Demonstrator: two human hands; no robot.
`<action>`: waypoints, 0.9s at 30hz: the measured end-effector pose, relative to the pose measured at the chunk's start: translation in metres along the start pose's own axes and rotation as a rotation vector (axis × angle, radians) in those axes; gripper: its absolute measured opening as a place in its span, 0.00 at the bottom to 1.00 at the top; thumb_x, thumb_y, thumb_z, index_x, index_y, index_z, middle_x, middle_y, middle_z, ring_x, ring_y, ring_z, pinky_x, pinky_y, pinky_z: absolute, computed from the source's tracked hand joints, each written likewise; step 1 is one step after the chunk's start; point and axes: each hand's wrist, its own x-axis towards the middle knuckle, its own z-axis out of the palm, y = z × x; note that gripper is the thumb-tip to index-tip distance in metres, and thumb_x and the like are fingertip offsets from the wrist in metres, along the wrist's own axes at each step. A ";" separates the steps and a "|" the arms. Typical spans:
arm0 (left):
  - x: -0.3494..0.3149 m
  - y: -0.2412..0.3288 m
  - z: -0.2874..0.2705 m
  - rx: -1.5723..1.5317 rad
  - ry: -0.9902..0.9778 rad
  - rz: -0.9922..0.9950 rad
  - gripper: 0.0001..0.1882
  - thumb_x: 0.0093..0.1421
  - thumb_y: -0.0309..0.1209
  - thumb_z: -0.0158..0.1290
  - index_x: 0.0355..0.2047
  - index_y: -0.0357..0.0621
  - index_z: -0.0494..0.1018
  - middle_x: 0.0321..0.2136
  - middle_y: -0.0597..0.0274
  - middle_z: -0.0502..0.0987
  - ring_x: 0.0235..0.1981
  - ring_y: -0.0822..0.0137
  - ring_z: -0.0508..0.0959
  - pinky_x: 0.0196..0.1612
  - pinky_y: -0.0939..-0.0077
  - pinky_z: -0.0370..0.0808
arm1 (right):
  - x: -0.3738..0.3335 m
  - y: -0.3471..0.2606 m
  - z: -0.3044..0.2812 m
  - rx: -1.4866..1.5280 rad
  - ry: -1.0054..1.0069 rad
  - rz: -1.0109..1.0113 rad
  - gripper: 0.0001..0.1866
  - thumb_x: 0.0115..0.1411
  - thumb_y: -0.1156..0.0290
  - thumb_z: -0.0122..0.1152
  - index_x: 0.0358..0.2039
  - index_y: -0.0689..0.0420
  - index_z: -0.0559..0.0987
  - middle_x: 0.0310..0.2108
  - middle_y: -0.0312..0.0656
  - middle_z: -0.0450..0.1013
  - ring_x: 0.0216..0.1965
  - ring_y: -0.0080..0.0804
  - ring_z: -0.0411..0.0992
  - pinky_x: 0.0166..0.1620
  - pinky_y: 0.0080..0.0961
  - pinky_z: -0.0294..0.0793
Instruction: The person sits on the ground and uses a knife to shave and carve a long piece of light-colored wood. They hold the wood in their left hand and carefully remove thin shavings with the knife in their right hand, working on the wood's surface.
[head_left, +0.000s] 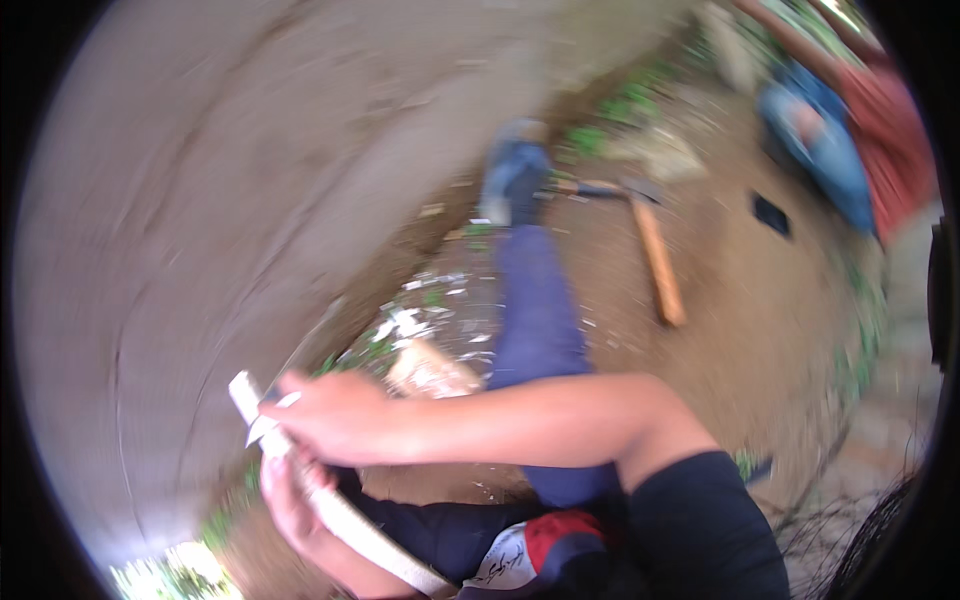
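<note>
A long pale wooden stick (345, 520) runs from low centre up to the left. My left hand (288, 500) is wrapped around its middle from below. My right hand (335, 415), reaching across from the right, is closed over the stick's upper part. It grips what looks like a small pale blade (264, 427) whose tip pokes out to the left against the wood. The picture is blurred, so the blade's shape is unclear.
My leg in blue trousers (538, 310) stretches out over brown dirt, shoe (515, 170) at the far end. Pale shavings (420, 315) and a wood chunk (432, 370) lie beside it. A wooden-handled tool (658, 262) and a dark flat object (770, 213) lie to the right. Another person (850, 130) sits at the upper right, and a grey concrete surface (200, 200) is on the left.
</note>
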 end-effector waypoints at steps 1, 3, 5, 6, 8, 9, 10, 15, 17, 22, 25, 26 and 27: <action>-0.014 0.015 0.001 0.022 0.049 0.029 0.20 0.63 0.35 0.50 0.52 0.38 0.63 0.31 0.59 0.73 0.20 0.72 0.72 0.19 0.78 0.71 | 0.008 -0.016 0.003 0.117 -0.055 0.086 0.17 0.65 0.55 0.46 0.43 0.55 0.73 0.30 0.46 0.72 0.29 0.40 0.76 0.34 0.34 0.75; -0.010 0.017 -0.006 0.015 0.000 -0.013 0.19 0.63 0.31 0.51 0.52 0.37 0.63 0.31 0.59 0.73 0.21 0.71 0.73 0.20 0.77 0.73 | 0.010 -0.017 0.010 -0.110 -0.023 0.073 0.15 0.66 0.60 0.46 0.45 0.53 0.75 0.30 0.43 0.71 0.28 0.39 0.75 0.32 0.34 0.75; -0.002 0.021 -0.013 0.036 -0.110 -0.038 0.17 0.64 0.30 0.51 0.51 0.38 0.63 0.31 0.61 0.73 0.22 0.73 0.74 0.23 0.78 0.73 | 0.010 -0.010 0.015 -0.403 0.073 -0.134 0.15 0.61 0.68 0.53 0.50 0.50 0.75 0.30 0.42 0.70 0.27 0.39 0.74 0.28 0.34 0.74; -0.002 0.025 -0.020 0.041 -0.148 -0.044 0.17 0.64 0.30 0.50 0.50 0.38 0.63 0.31 0.62 0.72 0.22 0.73 0.74 0.24 0.79 0.73 | 0.016 -0.014 0.020 -0.409 0.071 -0.152 0.18 0.59 0.72 0.56 0.51 0.49 0.75 0.30 0.42 0.69 0.26 0.39 0.73 0.27 0.34 0.73; 0.001 0.033 -0.028 -0.081 -0.164 -0.103 0.17 0.64 0.31 0.51 0.50 0.38 0.63 0.31 0.63 0.71 0.23 0.74 0.74 0.26 0.80 0.73 | 0.024 -0.021 0.027 -0.438 0.021 -0.160 0.19 0.59 0.70 0.56 0.52 0.46 0.74 0.29 0.41 0.67 0.24 0.39 0.72 0.26 0.35 0.73; -0.007 0.031 -0.028 -0.070 -0.171 -0.097 0.17 0.65 0.32 0.50 0.50 0.39 0.62 0.30 0.65 0.71 0.23 0.75 0.73 0.27 0.80 0.73 | 0.017 -0.023 0.026 -0.434 0.007 -0.170 0.19 0.59 0.70 0.56 0.52 0.45 0.74 0.29 0.40 0.66 0.23 0.40 0.72 0.26 0.35 0.73; -0.016 0.031 -0.027 -0.069 -0.161 -0.083 0.17 0.65 0.32 0.50 0.50 0.38 0.62 0.30 0.65 0.70 0.23 0.75 0.73 0.27 0.80 0.73 | 0.012 -0.026 0.026 -0.401 -0.025 -0.180 0.19 0.59 0.70 0.57 0.52 0.45 0.74 0.29 0.40 0.66 0.23 0.39 0.72 0.25 0.34 0.73; -0.028 0.026 -0.029 -0.089 -0.210 -0.068 0.18 0.66 0.33 0.49 0.52 0.38 0.61 0.30 0.67 0.70 0.23 0.78 0.72 0.27 0.81 0.71 | 0.001 -0.032 0.023 -0.335 -0.122 -0.163 0.20 0.58 0.73 0.59 0.52 0.48 0.75 0.27 0.41 0.66 0.23 0.38 0.70 0.25 0.32 0.72; -0.031 0.025 -0.024 -0.102 -0.220 -0.087 0.20 0.65 0.34 0.50 0.52 0.37 0.61 0.30 0.68 0.69 0.23 0.80 0.71 0.27 0.83 0.71 | 0.001 -0.033 0.019 -0.312 -0.140 -0.160 0.20 0.58 0.73 0.59 0.52 0.51 0.75 0.27 0.41 0.68 0.22 0.36 0.70 0.26 0.31 0.72; -0.038 0.038 -0.019 -0.076 -0.226 -0.222 0.22 0.61 0.32 0.54 0.52 0.37 0.61 0.31 0.65 0.71 0.26 0.79 0.72 0.29 0.82 0.70 | -0.011 -0.038 0.020 0.208 -0.070 0.268 0.13 0.60 0.72 0.60 0.46 0.59 0.76 0.27 0.38 0.71 0.24 0.23 0.68 0.29 0.23 0.69; -0.035 0.038 -0.018 0.020 -0.234 -0.166 0.22 0.60 0.29 0.55 0.51 0.36 0.62 0.31 0.65 0.71 0.27 0.78 0.72 0.29 0.82 0.70 | -0.012 -0.038 0.009 0.213 -0.170 0.384 0.09 0.60 0.70 0.61 0.37 0.61 0.76 0.25 0.35 0.72 0.25 0.18 0.67 0.28 0.18 0.66; -0.033 0.036 -0.020 0.057 -0.234 -0.141 0.22 0.59 0.29 0.56 0.51 0.36 0.62 0.31 0.64 0.72 0.28 0.77 0.72 0.30 0.81 0.70 | -0.012 -0.035 0.007 0.185 -0.224 0.396 0.09 0.60 0.70 0.62 0.35 0.62 0.76 0.25 0.35 0.72 0.25 0.17 0.67 0.28 0.18 0.65; -0.033 0.036 -0.023 0.107 -0.245 -0.158 0.24 0.59 0.32 0.56 0.52 0.35 0.62 0.33 0.61 0.73 0.31 0.75 0.74 0.33 0.79 0.70 | -0.012 -0.033 0.005 0.200 -0.243 0.414 0.09 0.60 0.68 0.62 0.32 0.61 0.75 0.24 0.34 0.72 0.24 0.15 0.67 0.27 0.16 0.65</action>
